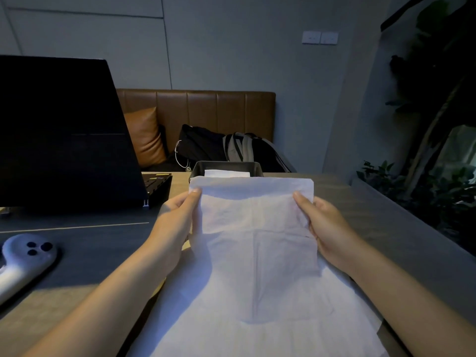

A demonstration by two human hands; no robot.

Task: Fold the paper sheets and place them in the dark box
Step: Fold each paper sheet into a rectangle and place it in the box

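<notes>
Both my left hand (177,215) and right hand (324,222) pinch the paper sheet's (255,243) side edges, just short of the dark box (228,167).

looks like an office lounge or café-style work nook, dimly lit. at far centre a tan leather bench seat (195,109) runs along a grey panelled wall (231,47), with a matching cushion (144,136) in its left corner and two backpacks (231,148) dumped on it. nearer, a long grey work table (386,228) carries an open black laptop (64,135) on the left and a pale handheld controller (25,256) at the near left. a double wall switch (320,37) sits high on the far wall, and leafy indoor plants (438,150) crowd the right side.
</notes>
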